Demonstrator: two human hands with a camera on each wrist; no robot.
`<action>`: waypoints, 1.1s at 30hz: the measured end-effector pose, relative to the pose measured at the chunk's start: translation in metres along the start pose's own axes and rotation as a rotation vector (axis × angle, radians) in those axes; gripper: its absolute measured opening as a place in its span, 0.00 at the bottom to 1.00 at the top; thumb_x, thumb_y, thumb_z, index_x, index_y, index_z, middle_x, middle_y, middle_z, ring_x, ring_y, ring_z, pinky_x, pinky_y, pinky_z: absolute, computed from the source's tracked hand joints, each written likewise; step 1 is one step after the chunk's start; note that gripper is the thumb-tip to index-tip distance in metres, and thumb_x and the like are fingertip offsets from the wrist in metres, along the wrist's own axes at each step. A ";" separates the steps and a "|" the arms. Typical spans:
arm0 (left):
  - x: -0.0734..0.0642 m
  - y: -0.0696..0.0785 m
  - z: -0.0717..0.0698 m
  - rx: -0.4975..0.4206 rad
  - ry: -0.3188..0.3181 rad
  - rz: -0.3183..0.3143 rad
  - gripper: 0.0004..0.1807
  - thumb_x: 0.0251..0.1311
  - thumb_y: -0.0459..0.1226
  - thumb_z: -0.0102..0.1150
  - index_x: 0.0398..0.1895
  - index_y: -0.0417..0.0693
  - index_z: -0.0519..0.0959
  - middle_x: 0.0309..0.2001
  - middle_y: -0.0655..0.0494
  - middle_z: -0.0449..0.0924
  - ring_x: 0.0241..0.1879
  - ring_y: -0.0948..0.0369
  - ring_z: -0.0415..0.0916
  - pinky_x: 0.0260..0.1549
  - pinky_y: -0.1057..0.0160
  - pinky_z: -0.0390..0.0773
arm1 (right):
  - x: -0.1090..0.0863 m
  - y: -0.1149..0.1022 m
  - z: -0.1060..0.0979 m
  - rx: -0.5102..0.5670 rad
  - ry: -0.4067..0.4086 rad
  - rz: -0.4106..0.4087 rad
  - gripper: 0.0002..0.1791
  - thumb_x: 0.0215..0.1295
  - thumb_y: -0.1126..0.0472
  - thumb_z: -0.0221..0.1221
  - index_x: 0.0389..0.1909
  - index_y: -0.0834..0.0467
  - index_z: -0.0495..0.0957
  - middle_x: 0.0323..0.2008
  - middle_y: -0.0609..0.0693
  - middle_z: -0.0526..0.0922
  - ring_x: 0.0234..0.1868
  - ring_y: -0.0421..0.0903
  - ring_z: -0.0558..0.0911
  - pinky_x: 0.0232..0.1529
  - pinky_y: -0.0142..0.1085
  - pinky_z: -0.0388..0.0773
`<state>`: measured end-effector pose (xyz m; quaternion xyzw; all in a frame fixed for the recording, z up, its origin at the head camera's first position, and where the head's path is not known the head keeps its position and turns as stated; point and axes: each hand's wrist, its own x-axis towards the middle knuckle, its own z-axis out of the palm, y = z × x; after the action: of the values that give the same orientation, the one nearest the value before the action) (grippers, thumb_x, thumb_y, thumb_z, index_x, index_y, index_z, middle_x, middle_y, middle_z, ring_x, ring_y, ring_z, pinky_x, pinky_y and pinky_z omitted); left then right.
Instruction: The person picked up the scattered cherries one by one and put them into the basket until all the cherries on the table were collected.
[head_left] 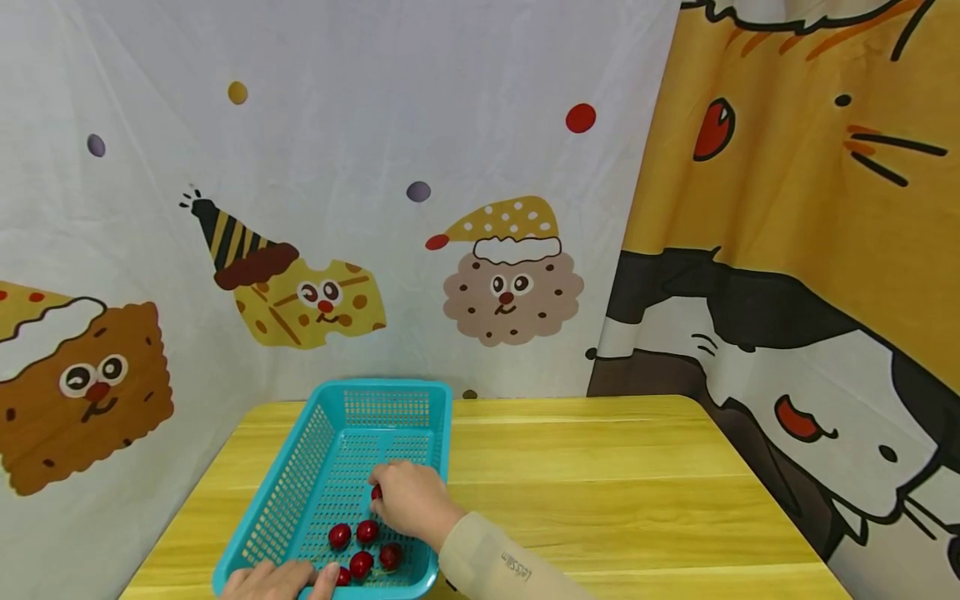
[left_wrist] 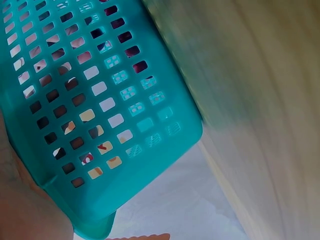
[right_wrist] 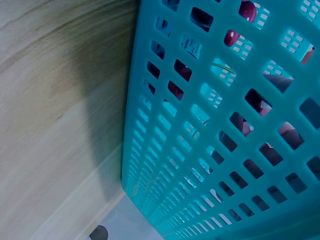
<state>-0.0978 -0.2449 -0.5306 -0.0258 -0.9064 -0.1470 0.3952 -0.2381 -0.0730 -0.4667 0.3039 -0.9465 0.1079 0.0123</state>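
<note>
A turquoise plastic basket (head_left: 386, 384) with perforated walls lies lengthwise on the table. My right hand (head_left: 411, 500) reaches over its right side and pinches a dark red cherry (head_left: 377, 492), mostly covered by the fingers. Toward the near end, several more cherries (head_left: 362, 566) lie on the basket floor. At the near left corner my left hand (head_left: 273, 581) grips the basket's rim. The left wrist view has part of that hand (left_wrist: 30, 200) at the basket's edge. Through the holes in the right wrist view, a cherry (right_wrist: 247, 10) and a thin green stem (right_wrist: 222, 66) show.
The yellow wood-grain table (head_left: 585, 492) extends to the right of the basket. Behind it hangs a pale curtain (head_left: 337, 125) printed with cartoon biscuits and cheese. A cloth with large cartoon animals (head_left: 787, 250) hangs at the right.
</note>
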 end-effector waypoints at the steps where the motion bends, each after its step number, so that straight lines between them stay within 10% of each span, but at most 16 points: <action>1: 0.000 0.000 0.000 0.001 0.003 0.002 0.33 0.53 0.47 0.77 0.12 0.76 0.57 0.16 0.78 0.45 0.18 0.75 0.41 0.26 0.68 0.46 | 0.000 0.000 0.000 -0.001 0.000 0.001 0.15 0.70 0.47 0.70 0.55 0.41 0.86 0.49 0.37 0.90 0.51 0.36 0.86 0.49 0.36 0.85; 33: 0.000 0.005 -0.004 0.022 -0.017 -0.041 0.30 0.51 0.48 0.78 0.12 0.77 0.61 0.16 0.81 0.47 0.20 0.76 0.46 0.27 0.67 0.52 | -0.001 -0.002 -0.001 -0.080 -0.063 -0.014 0.16 0.69 0.48 0.71 0.56 0.38 0.86 0.52 0.36 0.90 0.51 0.39 0.89 0.46 0.36 0.86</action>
<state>-0.0944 -0.2411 -0.5268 -0.0040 -0.9117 -0.1450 0.3845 -0.2364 -0.0735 -0.4659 0.3128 -0.9479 0.0600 -0.0048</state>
